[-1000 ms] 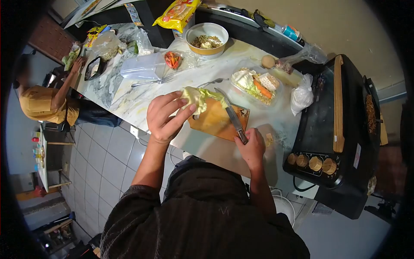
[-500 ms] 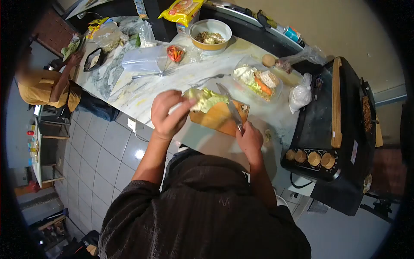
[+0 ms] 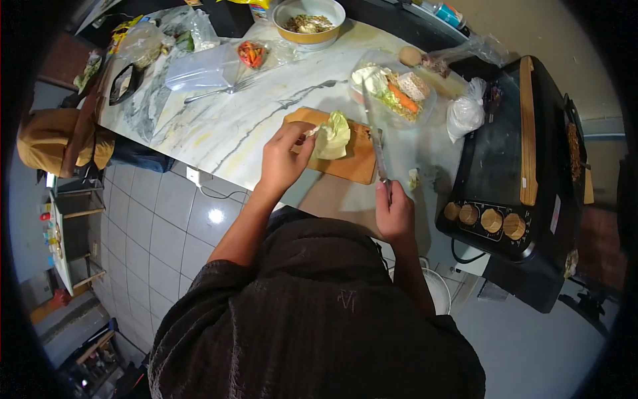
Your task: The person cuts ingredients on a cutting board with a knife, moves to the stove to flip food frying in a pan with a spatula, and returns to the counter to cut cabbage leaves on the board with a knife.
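Leaf (image 3: 335, 138), pale green and crinkled, is over the wooden board (image 3: 349, 167) on the counter (image 3: 226, 136), its left edge pinched between the thumb and fingers of the left hand (image 3: 287, 154), though whether it touches the wood cannot be told. The right hand (image 3: 395, 209) grips the handle of the knife (image 3: 373, 130), whose blade points away from the person along the board's right side, toward the clear tub (image 3: 430, 110) of cut vegetables. A small scrap (image 3: 413, 178) lies near that hand, between the board and the black oven (image 3: 495, 156).
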The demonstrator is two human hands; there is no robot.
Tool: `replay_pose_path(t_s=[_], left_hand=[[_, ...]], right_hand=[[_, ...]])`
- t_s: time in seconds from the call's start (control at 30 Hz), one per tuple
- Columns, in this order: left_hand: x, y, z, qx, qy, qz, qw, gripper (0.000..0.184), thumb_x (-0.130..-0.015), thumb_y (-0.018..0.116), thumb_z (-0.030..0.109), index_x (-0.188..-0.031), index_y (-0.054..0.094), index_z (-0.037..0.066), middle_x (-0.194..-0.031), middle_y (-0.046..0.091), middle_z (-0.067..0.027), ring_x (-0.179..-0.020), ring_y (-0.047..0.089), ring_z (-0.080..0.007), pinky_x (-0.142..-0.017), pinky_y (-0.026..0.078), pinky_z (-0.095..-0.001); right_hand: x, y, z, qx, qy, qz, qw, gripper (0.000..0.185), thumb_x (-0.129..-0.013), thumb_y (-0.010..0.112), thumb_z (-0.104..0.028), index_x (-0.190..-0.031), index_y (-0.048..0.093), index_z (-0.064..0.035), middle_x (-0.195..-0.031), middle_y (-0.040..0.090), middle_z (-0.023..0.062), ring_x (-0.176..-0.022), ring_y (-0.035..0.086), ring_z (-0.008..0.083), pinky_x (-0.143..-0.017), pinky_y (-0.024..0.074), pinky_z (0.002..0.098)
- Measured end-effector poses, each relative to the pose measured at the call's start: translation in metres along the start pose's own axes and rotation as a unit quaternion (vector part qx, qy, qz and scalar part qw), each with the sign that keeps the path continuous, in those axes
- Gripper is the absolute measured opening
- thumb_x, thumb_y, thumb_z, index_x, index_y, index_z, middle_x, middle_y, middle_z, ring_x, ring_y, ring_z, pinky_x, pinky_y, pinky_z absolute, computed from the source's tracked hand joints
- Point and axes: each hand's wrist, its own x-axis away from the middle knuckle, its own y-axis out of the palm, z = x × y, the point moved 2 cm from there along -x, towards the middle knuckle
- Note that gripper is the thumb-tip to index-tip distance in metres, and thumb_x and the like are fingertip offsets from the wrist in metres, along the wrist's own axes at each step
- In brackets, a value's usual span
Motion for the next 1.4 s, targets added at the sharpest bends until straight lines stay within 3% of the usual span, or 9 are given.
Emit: replay_pose_path(t_s=[0.07,0.13,0.23,0.63,0.7,1.0,1.4], left_hand=[[0.005,0.019,-0.013,-0.065,0.058,-0.01,0.996,0.014,-0.087,0.07,0.005,-0.1,0.068,0.003,-0.098,0.069,-0.0115,-0.079,0.069,-0.0265,-0.066,0.055,-0.0341],[0.009,0.029,-0.022,-0.081,0.083,-0.027,0.993,0.015,-0.086,0.071,0.007,-0.101,0.069,0.005,-0.1,0.069,-0.0115,-0.084,0.068,-0.0289,-0.069,0.056,-0.0363],[0.016,0.034,-0.025,-0.104,0.127,0.029,0.986,0.018,-0.086,0.072,0.006,-0.103,0.07,0.004,-0.1,0.069,-0.0108,-0.085,0.069,-0.028,-0.07,0.057,-0.0356],[0.023,0.037,-0.038,-0.11,0.22,0.053,0.968,0.026,-0.079,0.075,-0.003,-0.104,0.069,0.002,-0.097,0.068,-0.011,-0.084,0.069,-0.0276,-0.07,0.058,-0.034],[0.024,0.037,-0.037,-0.079,0.3,0.024,0.95,0.03,-0.075,0.076,-0.004,-0.104,0.068,0.002,-0.095,0.066,-0.0102,-0.085,0.069,-0.0292,-0.072,0.058,-0.0359],[0.029,0.039,-0.036,-0.072,0.252,-0.003,0.965,0.037,-0.07,0.077,-0.006,-0.104,0.067,0.002,-0.098,0.064,-0.0116,-0.092,0.066,-0.0307,-0.079,0.056,-0.039],[0.019,0.038,-0.039,-0.097,0.253,-0.024,0.962,0.04,-0.062,0.076,-0.009,-0.1,0.064,0.0,-0.103,0.063,-0.0136,-0.093,0.066,-0.0308,-0.076,0.056,-0.0368]], right_hand=[[-0.001,0.009,0.003,-0.031,-0.01,-0.042,0.999,0.03,-0.1,0.056,-0.027,-0.087,0.054,0.0002,-0.068,0.056,0.0191,-0.059,0.055,0.0334,-0.058,0.0428,0.041],[0.0,0.02,0.004,-0.045,0.009,-0.055,0.997,0.03,-0.1,0.055,-0.028,-0.088,0.054,0.0001,-0.069,0.056,0.0203,-0.062,0.056,0.0359,-0.059,0.0428,0.0415],[0.004,0.032,0.001,-0.053,-0.002,-0.083,0.995,0.029,-0.101,0.053,-0.027,-0.091,0.054,0.0002,-0.073,0.057,0.0231,-0.067,0.056,0.0423,-0.06,0.0425,0.0438],[0.004,0.04,0.006,-0.103,-0.077,-0.095,0.987,0.025,-0.101,0.053,-0.023,-0.093,0.053,0.0011,-0.074,0.058,0.0236,-0.072,0.059,0.0454,-0.06,0.0433,0.044],[0.006,0.035,0.003,-0.104,-0.064,-0.095,0.988,0.025,-0.101,0.053,-0.023,-0.093,0.053,0.0011,-0.073,0.058,0.0233,-0.071,0.059,0.0453,-0.06,0.0436,0.0441],[0.009,0.028,0.01,-0.086,-0.057,-0.094,0.99,0.022,-0.099,0.056,-0.02,-0.091,0.053,-0.0001,-0.072,0.059,0.0219,-0.068,0.059,0.0442,-0.059,0.0448,0.0439],[-0.001,0.032,0.012,-0.085,-0.08,-0.105,0.988,0.021,-0.098,0.058,-0.02,-0.09,0.055,-0.0001,-0.076,0.061,0.0236,-0.073,0.061,0.0457,-0.06,0.0461,0.0462]])
